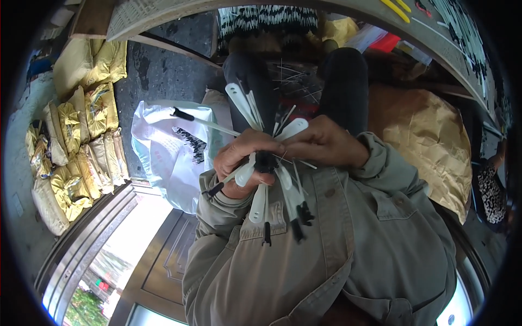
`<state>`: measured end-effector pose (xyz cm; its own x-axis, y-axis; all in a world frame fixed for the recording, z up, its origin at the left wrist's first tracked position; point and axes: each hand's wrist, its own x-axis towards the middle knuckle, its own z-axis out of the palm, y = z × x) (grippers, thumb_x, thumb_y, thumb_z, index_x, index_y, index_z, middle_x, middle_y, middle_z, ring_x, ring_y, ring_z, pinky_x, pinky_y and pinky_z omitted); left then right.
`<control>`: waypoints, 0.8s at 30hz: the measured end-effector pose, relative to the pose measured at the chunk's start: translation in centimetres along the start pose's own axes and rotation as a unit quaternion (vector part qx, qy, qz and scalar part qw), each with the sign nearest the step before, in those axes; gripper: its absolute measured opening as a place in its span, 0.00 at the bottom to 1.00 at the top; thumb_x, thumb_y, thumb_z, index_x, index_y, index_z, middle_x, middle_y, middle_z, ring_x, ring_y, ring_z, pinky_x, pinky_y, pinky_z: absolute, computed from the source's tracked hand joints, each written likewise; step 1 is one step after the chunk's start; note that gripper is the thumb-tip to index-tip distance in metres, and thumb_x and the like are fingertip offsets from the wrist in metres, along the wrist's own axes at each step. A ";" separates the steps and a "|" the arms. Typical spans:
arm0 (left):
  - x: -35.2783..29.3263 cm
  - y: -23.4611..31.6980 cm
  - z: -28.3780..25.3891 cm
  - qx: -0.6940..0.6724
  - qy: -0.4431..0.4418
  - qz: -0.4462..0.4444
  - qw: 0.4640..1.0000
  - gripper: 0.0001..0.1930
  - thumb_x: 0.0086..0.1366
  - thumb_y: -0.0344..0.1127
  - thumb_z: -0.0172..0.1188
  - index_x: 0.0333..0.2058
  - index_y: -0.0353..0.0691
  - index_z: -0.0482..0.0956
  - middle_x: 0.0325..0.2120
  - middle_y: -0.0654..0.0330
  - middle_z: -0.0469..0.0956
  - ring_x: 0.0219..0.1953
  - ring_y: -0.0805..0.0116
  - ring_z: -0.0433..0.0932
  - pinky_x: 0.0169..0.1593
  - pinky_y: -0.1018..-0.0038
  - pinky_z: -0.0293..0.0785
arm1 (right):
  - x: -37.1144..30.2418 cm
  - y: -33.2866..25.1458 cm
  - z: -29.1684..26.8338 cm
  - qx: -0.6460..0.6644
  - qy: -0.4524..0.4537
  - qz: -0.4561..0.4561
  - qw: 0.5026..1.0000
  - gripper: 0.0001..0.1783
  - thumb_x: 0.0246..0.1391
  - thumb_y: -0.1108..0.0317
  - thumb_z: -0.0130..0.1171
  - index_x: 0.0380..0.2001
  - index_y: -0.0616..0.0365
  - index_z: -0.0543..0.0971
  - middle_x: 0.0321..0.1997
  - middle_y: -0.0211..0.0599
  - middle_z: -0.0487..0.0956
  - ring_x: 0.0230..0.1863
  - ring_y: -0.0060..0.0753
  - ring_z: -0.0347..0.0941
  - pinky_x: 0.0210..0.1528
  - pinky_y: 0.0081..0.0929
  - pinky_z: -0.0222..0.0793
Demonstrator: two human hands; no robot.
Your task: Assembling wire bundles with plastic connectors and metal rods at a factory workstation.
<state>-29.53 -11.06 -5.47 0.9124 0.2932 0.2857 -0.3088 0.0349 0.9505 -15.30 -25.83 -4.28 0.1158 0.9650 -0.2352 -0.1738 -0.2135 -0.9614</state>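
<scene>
My left hand (239,155) is wrapped round the middle of a bundle of white plastic sticks (291,193) that fan out in all directions. Some sticks end in flat rounded tips with small holes, others in black bristly-looking tips. A dark round core (265,162) shows at the bundle's centre. One long stick with a black end (182,114) juts out to the left. At the right side of the bundle, my right hand (329,144) is closed in a pinch beside a white rounded stick end (294,128). Its fingertips partly hide what they grip.
A white plastic bag (171,176) with small black pieces (190,144) lies at my left. Stacked yellow packages (70,125) stand farther left. Brown paper (421,136) lies at my right. Ahead is a table edge (163,22), with many black-and-white sticks (266,22) beyond my knees.
</scene>
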 end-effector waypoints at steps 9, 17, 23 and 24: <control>-1.6 -1.2 1.0 0.063 0.051 0.014 0.997 0.25 0.43 0.48 0.69 0.33 0.33 0.77 0.28 0.57 0.78 0.30 0.64 0.74 0.37 0.71 0.67 | -0.3 1.0 1.0 -0.082 0.025 -0.196 0.977 0.10 0.44 0.69 0.64 0.30 0.62 0.79 0.26 0.38 0.76 0.25 0.32 0.73 0.26 0.25 0.65; -1.6 0.7 1.6 0.099 -0.001 -0.009 0.995 0.22 0.43 0.40 0.69 0.35 0.34 0.75 0.28 0.57 0.77 0.32 0.61 0.75 0.37 0.69 0.68 | 0.1 2.6 0.2 -0.085 -0.024 -0.238 0.967 0.11 0.44 0.67 0.64 0.26 0.64 0.77 0.25 0.41 0.74 0.26 0.38 0.73 0.27 0.28 0.66; -1.5 1.0 1.4 0.132 -0.025 0.003 0.991 0.24 0.40 0.41 0.70 0.36 0.37 0.74 0.31 0.59 0.76 0.33 0.62 0.74 0.38 0.69 0.69 | -0.2 2.3 0.6 -0.162 0.004 -0.253 0.954 0.15 0.38 0.67 0.67 0.30 0.66 0.77 0.31 0.46 0.76 0.29 0.44 0.75 0.28 0.30 0.69; -1.6 0.9 1.5 0.160 -0.023 0.013 0.987 0.25 0.43 0.47 0.68 0.36 0.36 0.74 0.31 0.57 0.76 0.34 0.63 0.75 0.39 0.70 0.70 | -0.3 2.3 0.8 -0.161 0.009 -0.243 0.956 0.16 0.38 0.67 0.67 0.30 0.66 0.78 0.32 0.46 0.76 0.29 0.45 0.75 0.29 0.30 0.69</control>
<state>-30.91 -12.94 -4.89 0.9192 0.2455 0.3078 -0.2378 -0.2768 0.9310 -16.48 -26.47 -6.33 0.1234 0.9599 0.2516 0.2155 0.2216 -0.9510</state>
